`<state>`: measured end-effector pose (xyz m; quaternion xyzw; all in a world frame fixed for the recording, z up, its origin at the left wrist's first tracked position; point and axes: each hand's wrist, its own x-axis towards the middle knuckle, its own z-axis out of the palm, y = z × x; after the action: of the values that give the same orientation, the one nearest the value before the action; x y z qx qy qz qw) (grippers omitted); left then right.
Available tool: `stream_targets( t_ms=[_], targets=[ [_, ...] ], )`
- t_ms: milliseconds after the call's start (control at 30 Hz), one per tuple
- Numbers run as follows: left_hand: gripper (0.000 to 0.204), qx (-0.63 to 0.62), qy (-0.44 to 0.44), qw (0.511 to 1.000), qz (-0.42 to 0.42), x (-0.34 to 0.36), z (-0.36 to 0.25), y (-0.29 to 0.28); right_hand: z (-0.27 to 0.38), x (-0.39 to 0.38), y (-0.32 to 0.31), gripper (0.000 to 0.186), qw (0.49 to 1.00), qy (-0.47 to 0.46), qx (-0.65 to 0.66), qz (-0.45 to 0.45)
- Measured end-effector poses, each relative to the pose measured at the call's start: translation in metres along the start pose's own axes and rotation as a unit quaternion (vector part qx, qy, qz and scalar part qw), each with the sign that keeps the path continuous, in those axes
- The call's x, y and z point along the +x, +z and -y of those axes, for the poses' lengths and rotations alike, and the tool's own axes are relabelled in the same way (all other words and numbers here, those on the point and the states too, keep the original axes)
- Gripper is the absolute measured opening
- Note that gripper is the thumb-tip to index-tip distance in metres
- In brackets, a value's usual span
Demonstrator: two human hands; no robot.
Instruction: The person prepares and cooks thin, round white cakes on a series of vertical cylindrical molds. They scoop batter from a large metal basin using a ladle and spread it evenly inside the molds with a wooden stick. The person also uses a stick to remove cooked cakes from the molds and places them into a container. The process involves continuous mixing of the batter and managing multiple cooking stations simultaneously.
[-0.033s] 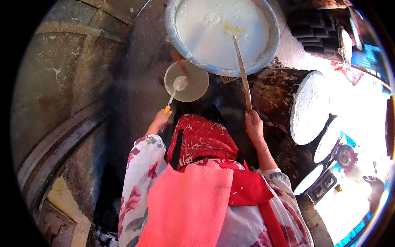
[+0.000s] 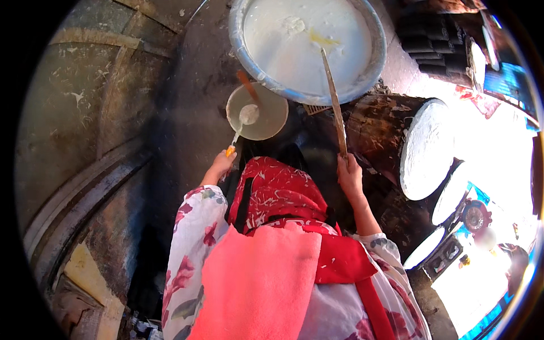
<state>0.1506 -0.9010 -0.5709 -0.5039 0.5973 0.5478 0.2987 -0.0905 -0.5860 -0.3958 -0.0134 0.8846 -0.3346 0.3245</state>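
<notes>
Probably the ladle (image 2: 249, 115), its bowl over the bucket (image 2: 275, 118), is light and stiff, best held by its handle (image 2: 230, 151), where the left hand (image 2: 219, 165) clamps its fingers, while the right hand (image 2: 350, 173) grips the rigid-looking stick (image 2: 335, 102) reaching over the basin (image 2: 238, 41).

Premises: a workshop, by appearance. Indicators noted: a large blue-rimmed basin (image 2: 379, 54) of white liquid (image 2: 283, 59), a wooden stick (image 2: 335, 105) reaching into it; a bucket (image 2: 276, 113) just beside; a brown drum (image 2: 377, 127) with a white-coated round face; white splashes on the red apron (image 2: 283, 184) and the grimy panelling (image 2: 68, 136) at left.
</notes>
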Motion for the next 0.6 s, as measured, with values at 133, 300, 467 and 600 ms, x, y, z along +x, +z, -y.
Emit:
stream_targets(
  t_ms=[133,300,467,600],
  targets=[
    [0.027,-0.138,-0.075,0.983,0.096,-0.022,-0.017,-0.008,0.004,-0.006,0.008,0.022,1.000,0.007,0.028,0.004],
    [0.025,-0.292,-0.102,0.927,0.212,-0.069,-0.022,-0.034,0.007,-0.014,0.016,0.022,1.000,-0.003,0.029,0.001],
    [0.030,-0.308,-0.075,0.919,0.234,-0.158,-0.072,-0.071,0.003,-0.017,0.028,0.025,0.998,-0.038,0.045,-0.008],
    [0.029,-0.287,-0.030,0.930,0.226,-0.222,-0.121,-0.108,0.015,-0.018,0.038,0.029,0.995,-0.036,0.088,-0.020]
  ],
)
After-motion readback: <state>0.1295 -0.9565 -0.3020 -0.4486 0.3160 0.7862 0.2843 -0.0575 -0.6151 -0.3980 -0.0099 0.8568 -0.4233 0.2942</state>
